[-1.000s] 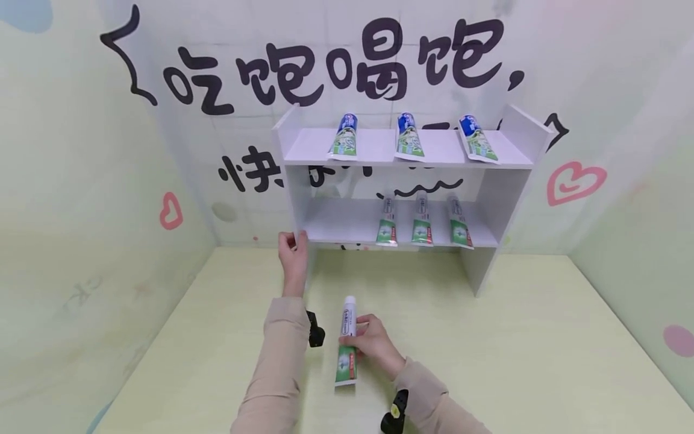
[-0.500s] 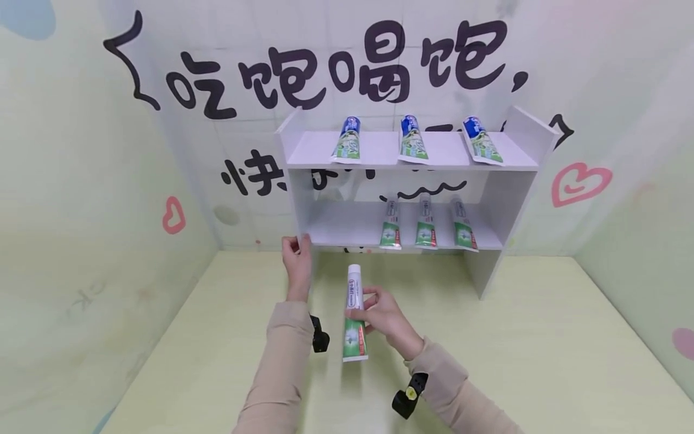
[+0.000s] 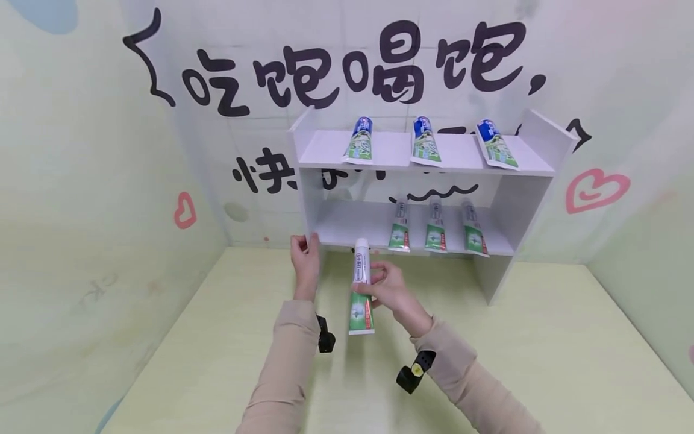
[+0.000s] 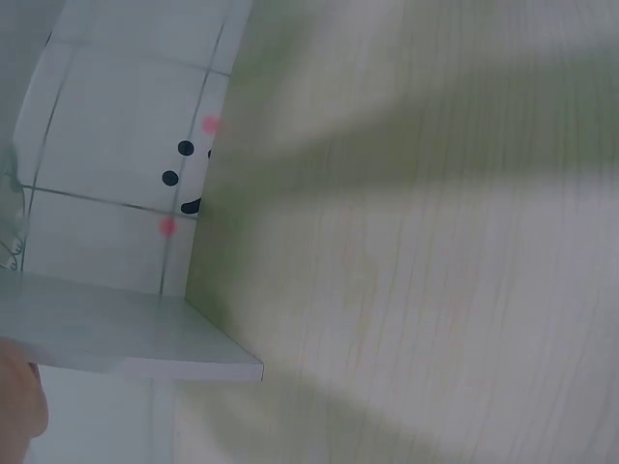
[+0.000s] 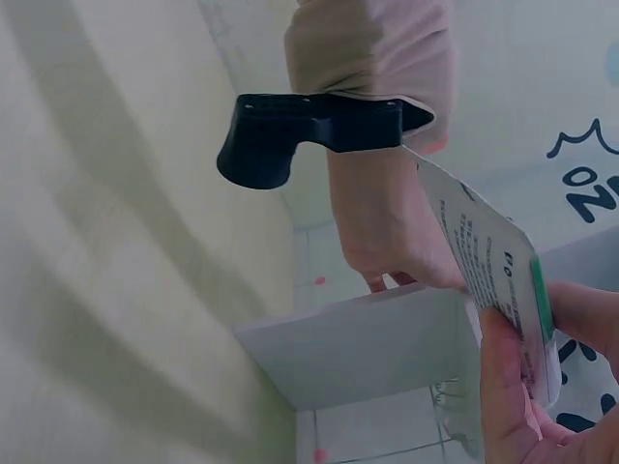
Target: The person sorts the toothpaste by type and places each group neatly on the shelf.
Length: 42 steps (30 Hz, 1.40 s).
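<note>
My right hand (image 3: 394,294) pinches a white and green toothpaste tube (image 3: 361,314) between thumb and fingers, cap end up and away from me. The tube hangs over the table, its cap overlapping the lower shelf's front edge in the head view. The right wrist view shows the printed back of the tube (image 5: 493,261). My left hand (image 3: 306,262) grips the front edge of the left side panel of a white shelf rack (image 3: 347,223). In the left wrist view, only a bit of that hand (image 4: 17,401) shows beside the panel (image 4: 145,338).
Three like green tubes (image 3: 435,232) lie side by side on the right part of the lower shelf. On the upper shelf lie three blue and green tubes (image 3: 425,141), spaced apart. The rack stands on a pale table (image 3: 520,361) against a printed wall (image 3: 228,138).
My right hand has lifted the toothpaste tube from low over the table up and forward toward the lower shelf. My left hand stays at the side panel; the view has shifted slightly.
</note>
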{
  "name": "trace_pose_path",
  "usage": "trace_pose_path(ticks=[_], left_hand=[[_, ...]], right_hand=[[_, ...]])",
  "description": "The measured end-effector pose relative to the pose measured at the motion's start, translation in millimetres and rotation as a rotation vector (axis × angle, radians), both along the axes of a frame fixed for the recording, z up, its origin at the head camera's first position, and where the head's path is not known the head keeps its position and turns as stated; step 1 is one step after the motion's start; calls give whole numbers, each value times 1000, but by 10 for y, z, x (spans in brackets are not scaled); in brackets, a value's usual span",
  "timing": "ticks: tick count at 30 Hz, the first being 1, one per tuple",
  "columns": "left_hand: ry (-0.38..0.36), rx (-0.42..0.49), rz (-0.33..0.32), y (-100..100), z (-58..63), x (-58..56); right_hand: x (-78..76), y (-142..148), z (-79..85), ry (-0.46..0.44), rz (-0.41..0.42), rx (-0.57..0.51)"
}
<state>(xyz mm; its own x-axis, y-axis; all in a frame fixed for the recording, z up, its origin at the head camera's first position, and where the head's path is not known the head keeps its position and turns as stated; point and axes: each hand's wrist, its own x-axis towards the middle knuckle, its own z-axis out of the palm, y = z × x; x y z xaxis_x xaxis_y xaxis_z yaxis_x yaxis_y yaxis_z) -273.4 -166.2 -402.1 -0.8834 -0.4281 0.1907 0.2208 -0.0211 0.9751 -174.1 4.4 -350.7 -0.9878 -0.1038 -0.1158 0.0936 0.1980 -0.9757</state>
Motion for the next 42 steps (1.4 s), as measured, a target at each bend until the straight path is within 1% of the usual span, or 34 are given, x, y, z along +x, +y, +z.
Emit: trace_pose_path(ticks=[4, 13, 19, 24, 29, 32, 37, 42], left_hand=[[-6, 12, 9, -20, 2, 7], [-4, 10, -6, -68, 47, 27], [-11, 22, -1, -69, 48, 27], [-10, 6, 16, -46, 34, 52], [-18, 10, 19, -20, 42, 87], [-29, 3, 17, -13, 38, 95], [-32, -6, 17, -8, 33, 104], [-38, 0, 14, -11, 44, 107]], right_hand=[[-70, -13, 101, 21, 11, -10], [-266, -45, 285, 42, 26, -55], [-413, -83, 420, 13, 17, -47], [-542, -111, 514, 2, 9, -47], [-660, -126, 573, -33, 26, -30], [-730, -133, 592, -61, 16, -17], [-840, -152, 598, -50, 18, -24], [-921, -168, 595, -50, 34, -60]])
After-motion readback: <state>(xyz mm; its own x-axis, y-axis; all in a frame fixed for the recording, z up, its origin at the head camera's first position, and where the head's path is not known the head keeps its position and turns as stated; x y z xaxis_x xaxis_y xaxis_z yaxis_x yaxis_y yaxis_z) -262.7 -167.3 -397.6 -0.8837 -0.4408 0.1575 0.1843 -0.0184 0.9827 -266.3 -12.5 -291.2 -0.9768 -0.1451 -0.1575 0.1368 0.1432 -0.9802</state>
